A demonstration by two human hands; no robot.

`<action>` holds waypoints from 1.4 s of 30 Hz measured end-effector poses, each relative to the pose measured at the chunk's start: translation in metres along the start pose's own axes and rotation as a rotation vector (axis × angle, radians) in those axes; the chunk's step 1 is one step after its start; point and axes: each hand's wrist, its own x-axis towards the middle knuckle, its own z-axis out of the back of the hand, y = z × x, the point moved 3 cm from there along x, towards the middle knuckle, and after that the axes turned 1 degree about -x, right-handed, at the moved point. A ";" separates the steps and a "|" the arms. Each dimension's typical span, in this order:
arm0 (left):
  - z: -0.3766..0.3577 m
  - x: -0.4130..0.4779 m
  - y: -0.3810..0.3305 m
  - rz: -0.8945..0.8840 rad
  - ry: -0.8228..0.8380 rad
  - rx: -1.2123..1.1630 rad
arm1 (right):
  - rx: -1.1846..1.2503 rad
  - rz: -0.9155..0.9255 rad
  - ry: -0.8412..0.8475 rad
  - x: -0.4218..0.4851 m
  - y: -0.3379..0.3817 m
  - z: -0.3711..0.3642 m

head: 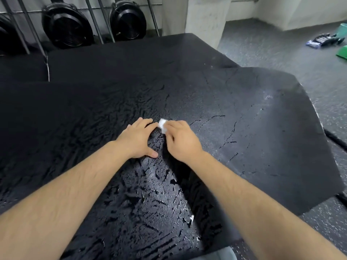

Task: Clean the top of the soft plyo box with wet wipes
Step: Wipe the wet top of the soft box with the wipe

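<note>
The black soft plyo box [253, 113] fills most of the view; its top is worn, cracked and streaked with wet patches near me. My right hand [183, 140] presses a small folded white wet wipe [163, 125] onto the top near the middle, fingers curled over it so only a corner shows. My left hand [138, 138] lies flat on the surface just left of the wipe, fingers straight and its fingertips close to the wipe.
More black boxes [131, 57] stand behind this one. Black round fans [66, 25] and metal bars line the back wall. A concrete pillar [204, 17] rises at the back right. A wipes packet [323, 40] and green items [342, 52] lie on the speckled floor at right.
</note>
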 end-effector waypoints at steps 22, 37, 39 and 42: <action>-0.006 0.004 0.013 0.055 0.029 -0.093 | -0.157 -0.132 0.208 0.061 -0.024 0.002; -0.006 0.006 0.023 0.020 0.081 -0.200 | -0.156 -0.053 0.308 0.097 0.035 -0.013; 0.001 0.010 0.027 0.012 0.137 -0.218 | -0.111 -0.055 0.236 0.071 0.028 -0.005; 0.017 0.020 0.026 0.027 0.137 -0.113 | -0.078 -0.128 0.256 0.079 0.008 0.001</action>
